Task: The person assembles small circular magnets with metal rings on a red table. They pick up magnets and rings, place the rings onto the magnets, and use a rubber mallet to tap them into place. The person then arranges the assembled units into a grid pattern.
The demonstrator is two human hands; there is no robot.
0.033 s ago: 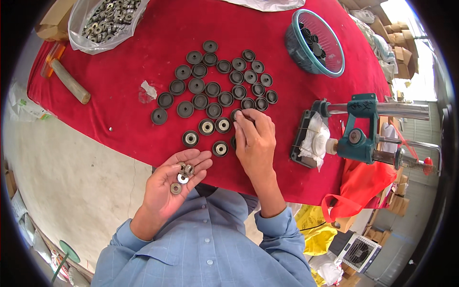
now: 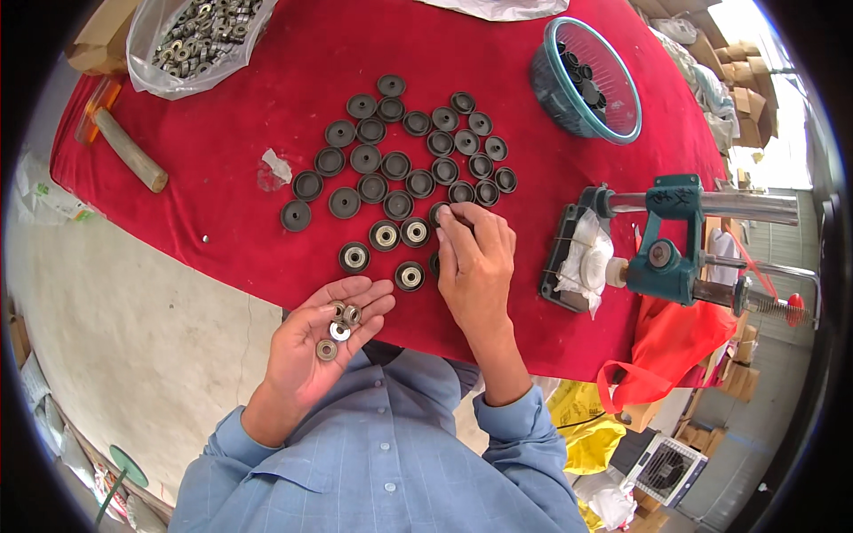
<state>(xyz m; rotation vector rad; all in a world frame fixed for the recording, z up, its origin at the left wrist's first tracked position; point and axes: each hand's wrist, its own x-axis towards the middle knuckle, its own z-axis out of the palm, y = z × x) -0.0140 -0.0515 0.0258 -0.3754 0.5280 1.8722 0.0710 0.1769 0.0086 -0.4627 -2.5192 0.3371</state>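
Observation:
My left hand (image 2: pixel 302 342) is palm up near the table's front edge, fingers slightly curled, with several small metal ball bearings (image 2: pixel 339 331) resting in it. My right hand (image 2: pixel 480 271) reaches over the cloth, thumb and fingers pinched together at a round black cap (image 2: pixel 434 212). Whatever lies between those fingertips is hidden. Another cap (image 2: pixel 434 264) is partly covered by this hand. Between my hands, several caps hold a bearing in the middle, among them a seated bearing (image 2: pixel 410 276). Farther off stand many black caps (image 2: pixel 344 203) without bearings, loosely grouped.
Red cloth (image 2: pixel 222 240) covers the table. A teal hand press (image 2: pixel 671 240) stands at right, behind it a clear bowl (image 2: pixel 633 120) of black parts. At far left are a bag (image 2: pixel 142 75) of bearings and a wooden-handled tool (image 2: pixel 131 153). A paper scrap (image 2: pixel 277 167) lies left of the caps.

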